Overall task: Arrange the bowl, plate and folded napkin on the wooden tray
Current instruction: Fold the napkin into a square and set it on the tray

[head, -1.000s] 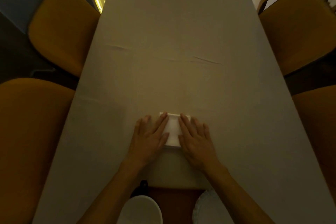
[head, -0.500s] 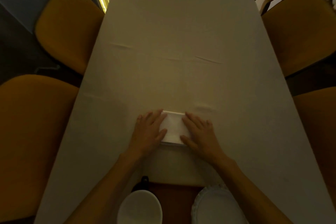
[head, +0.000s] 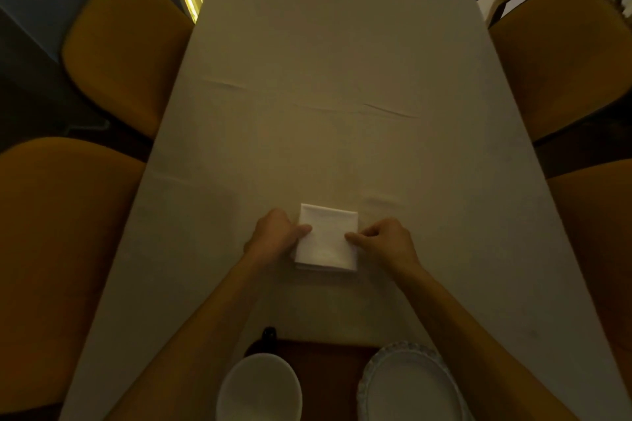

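Observation:
A folded white napkin (head: 326, 237) lies on the long table with the pale cloth (head: 342, 79), in front of me. My left hand (head: 275, 234) pinches the napkin's left edge with curled fingers. My right hand (head: 383, 237) pinches its right edge the same way. At the near table edge lies a dark wooden tray (head: 328, 372). A white bowl (head: 260, 386) stands on its left part and a white plate with a scalloped rim (head: 410, 386) on its right part. Both are cut off by the frame's bottom.
Orange padded chairs stand along both sides of the table: two on the left (head: 126, 44) (head: 58, 267) and two on the right (head: 564, 55) (head: 602, 249). A small dark object (head: 268, 335) sits by the tray's far left corner. Curled metal railings show at the top.
Both hands went from lying flat on the napkin to pinching its side edges with curled fingers. The view has tilted down, so more of the tray, bowl and plate shows.

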The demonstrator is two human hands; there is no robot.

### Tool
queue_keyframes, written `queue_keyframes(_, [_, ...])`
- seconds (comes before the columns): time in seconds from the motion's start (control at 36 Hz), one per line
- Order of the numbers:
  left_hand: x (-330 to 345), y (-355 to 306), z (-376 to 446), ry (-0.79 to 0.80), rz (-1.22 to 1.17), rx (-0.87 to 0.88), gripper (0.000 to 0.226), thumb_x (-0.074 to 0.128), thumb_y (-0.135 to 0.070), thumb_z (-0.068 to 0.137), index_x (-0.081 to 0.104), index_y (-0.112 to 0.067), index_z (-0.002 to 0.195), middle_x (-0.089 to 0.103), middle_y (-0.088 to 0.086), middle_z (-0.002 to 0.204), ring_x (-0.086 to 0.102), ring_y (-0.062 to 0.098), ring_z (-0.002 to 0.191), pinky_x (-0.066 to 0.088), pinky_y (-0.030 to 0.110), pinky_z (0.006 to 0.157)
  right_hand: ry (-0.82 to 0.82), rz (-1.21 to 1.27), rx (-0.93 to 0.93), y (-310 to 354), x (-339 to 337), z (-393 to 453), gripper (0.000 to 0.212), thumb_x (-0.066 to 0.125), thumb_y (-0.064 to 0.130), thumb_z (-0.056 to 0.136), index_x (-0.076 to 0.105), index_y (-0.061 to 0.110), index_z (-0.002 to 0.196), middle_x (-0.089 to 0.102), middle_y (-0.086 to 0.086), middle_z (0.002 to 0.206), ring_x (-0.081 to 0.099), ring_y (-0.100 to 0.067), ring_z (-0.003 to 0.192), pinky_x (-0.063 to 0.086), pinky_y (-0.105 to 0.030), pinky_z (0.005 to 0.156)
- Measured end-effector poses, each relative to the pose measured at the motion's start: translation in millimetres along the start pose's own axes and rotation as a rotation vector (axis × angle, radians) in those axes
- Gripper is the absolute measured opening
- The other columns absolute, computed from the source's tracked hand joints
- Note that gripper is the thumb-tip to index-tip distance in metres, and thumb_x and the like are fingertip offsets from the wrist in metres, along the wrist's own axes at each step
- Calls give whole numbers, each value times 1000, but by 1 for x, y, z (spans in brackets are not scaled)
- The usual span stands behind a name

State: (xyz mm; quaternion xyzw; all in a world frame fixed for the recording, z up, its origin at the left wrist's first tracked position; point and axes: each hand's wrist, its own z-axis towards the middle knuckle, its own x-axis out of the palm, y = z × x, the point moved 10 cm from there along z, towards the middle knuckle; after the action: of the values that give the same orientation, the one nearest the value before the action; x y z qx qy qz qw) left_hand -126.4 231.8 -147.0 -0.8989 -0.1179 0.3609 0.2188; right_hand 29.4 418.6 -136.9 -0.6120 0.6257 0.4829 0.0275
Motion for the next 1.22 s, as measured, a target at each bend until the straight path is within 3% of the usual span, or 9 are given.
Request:
queue_keyframes(0.17, [5,-2,-2,62,-133,-52,41,80,-35,70,57,-1,75,63,17,75,62,31,67,46,31,56,7,26,99,-7,2,4,46,81,54,54,71,14,75,72,-5,78,68,-21,72,60,-41,71])
queue_keyframes(0.33, [7,-4,-14,84,-268,-73,39,77,-19,76,47,-6,55,45,8,49,40,17,36,29,21,37,34,55,138,-5,5,1,36,83,43,64,71,13,80,70,-7,79,67,-22,72,59,-39,70])
queue_keyframes(0.44, [10,-4,-19,112,-363,-54,38,74,-15,79,46,-8,53,41,5,43,33,9,22,29,21,38,46,108,144,-6,8,-1,34,82,38,68,70,10,84,70,-9,83,67,-22,74,57,-36,67])
queue_keyframes(0.53, [12,-5,-24,136,-376,-47,37,71,-16,82,48,-9,53,43,4,43,36,12,31,29,20,39,66,132,138,-6,8,-4,33,83,36,67,72,8,81,71,-10,81,68,-24,73,60,-42,71])
queue_keyframes(0.64, [11,-10,-32,154,-384,-36,25,68,-17,84,58,4,80,45,3,54,39,14,41,28,16,31,84,170,121,-3,3,-12,32,81,33,70,73,5,82,72,-12,83,68,-22,73,58,-36,65])
queue_keyframes(0.72, [11,-11,-37,165,-403,-17,33,68,-16,85,52,-10,57,47,4,55,41,15,44,31,21,38,111,216,116,3,-1,-22,30,79,30,75,71,3,86,70,-11,84,63,-18,68,47,-27,52])
queue_keyframes(0.83, [10,-11,-44,179,-451,-14,36,66,-17,86,49,-10,56,49,4,57,44,12,43,30,20,40,129,271,100,11,-8,-35,30,76,29,79,69,3,92,67,-10,88,57,-14,69,38,-24,51])
queue_keyframes(1.11, [5,-17,-89,238,-579,-26,17,63,-21,88,58,-9,76,58,14,87,50,27,84,37,38,69,248,466,76,22,-22,-79,28,72,23,84,65,-3,93,71,-11,91,68,-23,83,57,-34,68])
queue_keyframes(1.22, [3,-18,-113,250,-614,-13,16,65,-21,87,57,-8,80,57,12,85,51,27,85,38,39,70,276,627,55,24,-28,-103,17,71,12,83,58,3,77,67,-12,79,69,-20,70,57,-28,56])
